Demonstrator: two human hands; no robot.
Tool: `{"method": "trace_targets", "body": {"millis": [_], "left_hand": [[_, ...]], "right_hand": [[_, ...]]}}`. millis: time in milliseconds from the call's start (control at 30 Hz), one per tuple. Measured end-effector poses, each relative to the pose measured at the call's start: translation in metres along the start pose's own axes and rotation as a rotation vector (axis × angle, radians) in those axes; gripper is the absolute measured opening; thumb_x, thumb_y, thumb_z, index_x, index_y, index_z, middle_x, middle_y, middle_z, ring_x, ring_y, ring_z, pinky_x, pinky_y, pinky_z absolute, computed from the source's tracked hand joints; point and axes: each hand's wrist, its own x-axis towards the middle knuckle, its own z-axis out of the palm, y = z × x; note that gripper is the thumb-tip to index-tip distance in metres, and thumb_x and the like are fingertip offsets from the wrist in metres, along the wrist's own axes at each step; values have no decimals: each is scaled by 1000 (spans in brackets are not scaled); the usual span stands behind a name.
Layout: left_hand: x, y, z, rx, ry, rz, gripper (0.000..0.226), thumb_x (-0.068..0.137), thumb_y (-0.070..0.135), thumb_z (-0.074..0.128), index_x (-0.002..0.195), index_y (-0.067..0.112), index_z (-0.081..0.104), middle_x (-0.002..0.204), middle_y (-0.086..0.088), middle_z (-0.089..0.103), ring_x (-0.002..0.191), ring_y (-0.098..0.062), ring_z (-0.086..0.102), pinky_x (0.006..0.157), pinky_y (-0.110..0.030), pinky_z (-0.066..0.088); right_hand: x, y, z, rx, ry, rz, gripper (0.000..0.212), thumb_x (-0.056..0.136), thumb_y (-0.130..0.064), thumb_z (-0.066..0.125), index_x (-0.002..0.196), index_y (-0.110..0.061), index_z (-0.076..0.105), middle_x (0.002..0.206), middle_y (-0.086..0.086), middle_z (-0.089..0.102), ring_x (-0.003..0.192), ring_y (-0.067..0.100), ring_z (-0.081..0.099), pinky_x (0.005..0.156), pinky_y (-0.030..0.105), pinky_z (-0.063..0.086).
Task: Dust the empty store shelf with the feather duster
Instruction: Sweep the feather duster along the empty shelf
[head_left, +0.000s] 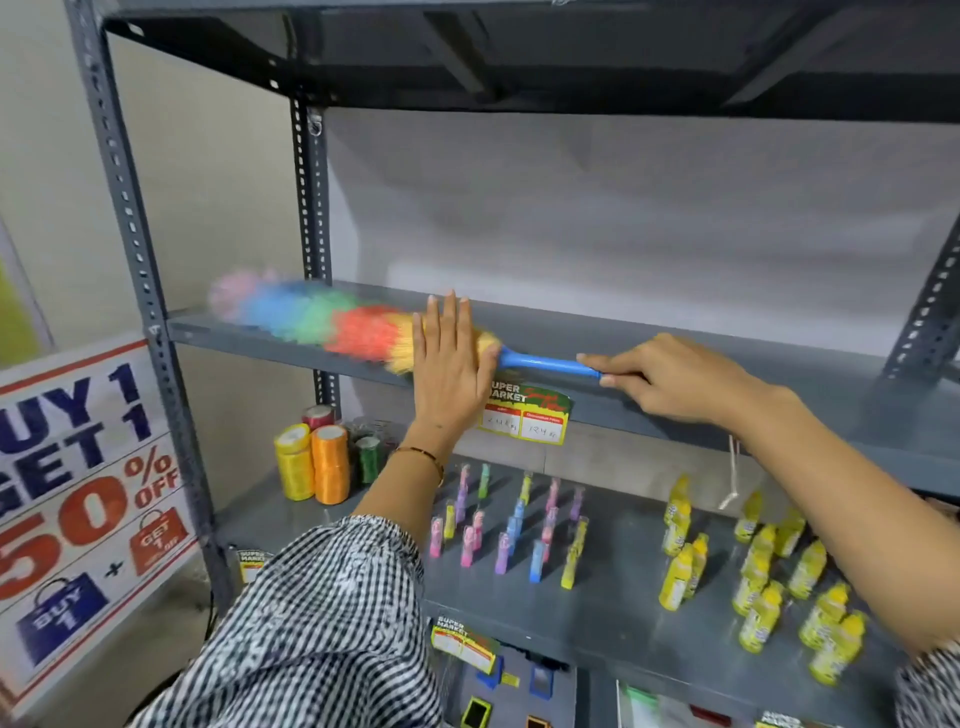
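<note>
A rainbow feather duster (322, 317) lies across the left part of the empty grey shelf (727, 364), its pink tip blurred near the left post. My right hand (670, 379) grips the end of its blue handle (545, 362). My left hand (449, 358) is held flat with fingers up, in front of the yellow base of the feathers at the shelf's front edge, holding nothing.
A supermarket price tag (527, 415) hangs from the shelf's front edge. The shelf below carries thread spools (311, 462), small coloured bottles (509, 525) and yellow bottles (753, 571). A "Buy 1 Get 1" sign (88, 499) stands left of the rack. Another shelf (519, 57) is overhead.
</note>
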Motion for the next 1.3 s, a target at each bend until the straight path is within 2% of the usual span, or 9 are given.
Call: {"method": "trace_targets", "body": {"millis": [100, 200, 333, 467, 600, 800, 1000, 1167, 1300], "left_hand": [[-2, -9, -12, 16, 64, 2, 71, 98, 50, 11, 141, -4, 29, 148, -24, 29, 139, -38, 16, 114, -44, -1], [2, -15, -21, 33, 102, 29, 72, 98, 51, 11, 140, -4, 31, 147, -24, 31, 138, -38, 18, 114, -45, 1], [13, -17, -18, 48, 47, 18, 74, 97, 53, 11, 141, -3, 29, 149, -23, 28, 139, -38, 17, 114, -47, 2], [19, -20, 4, 85, -60, 58, 79, 96, 57, 7, 141, -3, 31, 148, -24, 30, 138, -40, 19, 114, -45, 2], [22, -26, 17, 64, -75, 78, 78, 94, 58, 7, 141, 0, 32, 149, -23, 29, 139, -39, 16, 114, -46, 3], [22, -31, 21, 59, -49, 101, 73, 95, 55, 13, 142, 2, 33, 149, -24, 27, 139, -40, 16, 114, -51, 6], [22, -27, 21, 66, -50, 92, 67, 94, 48, 25, 138, 0, 38, 145, -25, 35, 137, -41, 22, 113, -49, 6], [20, -28, 21, 60, -63, 104, 72, 95, 52, 13, 141, 0, 34, 148, -26, 28, 138, -41, 17, 112, -53, 9], [21, -28, 21, 55, -63, 91, 73, 95, 54, 13, 141, 2, 34, 149, -23, 29, 139, -39, 15, 113, -50, 8]], "right_hand": [[14, 9, 2, 111, 107, -46, 38, 99, -26, 49, 133, -42, 51, 48, -8, 45, 48, 9, 37, 54, 31, 40], [28, 19, 6, 204, 186, -74, 36, 97, -25, 54, 130, -39, 56, 46, -3, 48, 46, 13, 33, 51, 28, 33], [45, 32, 16, 216, 207, 55, 34, 98, -30, 51, 129, -40, 57, 73, -2, 68, 56, 17, 41, 61, 31, 37], [58, 34, 23, 37, 179, 267, 36, 100, -29, 43, 133, -36, 54, 117, 10, 67, 99, 35, 58, 80, 37, 46], [71, 28, 22, -158, 100, 236, 31, 98, -23, 44, 124, -22, 60, 111, 17, 65, 98, 39, 60, 81, 38, 49], [84, 36, 13, -29, 185, 224, 35, 99, -31, 45, 133, -36, 53, 126, 13, 62, 111, 38, 55, 88, 39, 47], [102, 37, 22, -71, 128, 229, 31, 97, -22, 47, 124, -25, 62, 114, 17, 65, 100, 38, 60, 81, 38, 50], [109, 51, 8, -72, 155, 225, 37, 98, -27, 46, 133, -33, 55, 129, 13, 61, 111, 38, 57, 89, 38, 48], [123, 40, 15, -132, 115, 206, 32, 96, -22, 46, 125, -25, 62, 118, 15, 65, 103, 37, 60, 85, 38, 50]]}}
